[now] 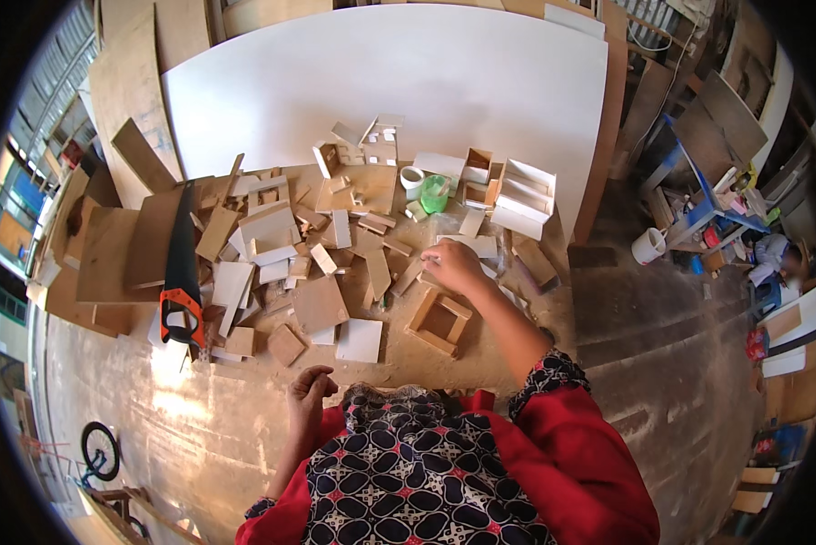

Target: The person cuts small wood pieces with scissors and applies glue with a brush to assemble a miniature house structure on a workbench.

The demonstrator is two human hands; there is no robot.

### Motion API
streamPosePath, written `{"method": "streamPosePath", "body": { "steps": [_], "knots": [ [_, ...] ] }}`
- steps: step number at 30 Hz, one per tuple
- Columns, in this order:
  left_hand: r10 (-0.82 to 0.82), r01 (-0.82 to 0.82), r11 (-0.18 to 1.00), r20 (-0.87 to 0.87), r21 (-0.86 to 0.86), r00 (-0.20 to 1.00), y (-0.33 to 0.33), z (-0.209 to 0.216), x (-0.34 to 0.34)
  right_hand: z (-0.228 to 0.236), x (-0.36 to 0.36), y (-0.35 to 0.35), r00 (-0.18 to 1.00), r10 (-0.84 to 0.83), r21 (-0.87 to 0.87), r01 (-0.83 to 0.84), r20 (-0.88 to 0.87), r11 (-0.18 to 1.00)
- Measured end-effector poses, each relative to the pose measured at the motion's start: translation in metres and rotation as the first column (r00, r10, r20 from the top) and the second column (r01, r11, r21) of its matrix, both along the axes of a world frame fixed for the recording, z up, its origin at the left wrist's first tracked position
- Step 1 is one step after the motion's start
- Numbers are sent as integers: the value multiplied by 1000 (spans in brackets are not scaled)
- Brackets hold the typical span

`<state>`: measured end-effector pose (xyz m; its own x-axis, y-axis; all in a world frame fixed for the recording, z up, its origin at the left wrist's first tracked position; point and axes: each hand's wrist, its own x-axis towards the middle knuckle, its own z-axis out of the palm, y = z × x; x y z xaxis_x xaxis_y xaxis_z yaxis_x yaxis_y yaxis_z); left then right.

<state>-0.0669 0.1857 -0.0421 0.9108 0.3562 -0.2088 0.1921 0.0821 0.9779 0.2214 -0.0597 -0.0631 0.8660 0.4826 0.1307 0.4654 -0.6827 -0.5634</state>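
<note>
My right hand (453,265) reaches over the middle right of the worktable. Its fingers are bent and pressed together beside a narrow wood strip (408,277); what they hold, if anything, is too small to make out. Just below it lies a small square wooden frame (439,322) with a recessed middle. My left hand (310,386) stays near my body at the table's front edge, fingers curled in, with nothing seen in it. Closest to it are a white square board (360,341) and a brown square board (321,304).
Wood offcuts (267,227) heap the table's left half. A handsaw (181,272) with an orange handle leans at the left. Along the back stand a white cup (411,182), a green plastic container (435,193), a white compartmented box (524,198) and a tall white panel (380,73).
</note>
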Motion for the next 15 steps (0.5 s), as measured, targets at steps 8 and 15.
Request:
{"method": "streamPosePath", "body": {
  "steps": [8,15],
  "knots": [
    [160,-163,984,-40,-68,986,7,-5,-29,-5,-2,30,949,270,-273,-220,161,937],
    [212,-214,970,-35,-114,977,12,-3,-38,-2,21,24,934,356,-86,-355,-1,931]
  ]
}}
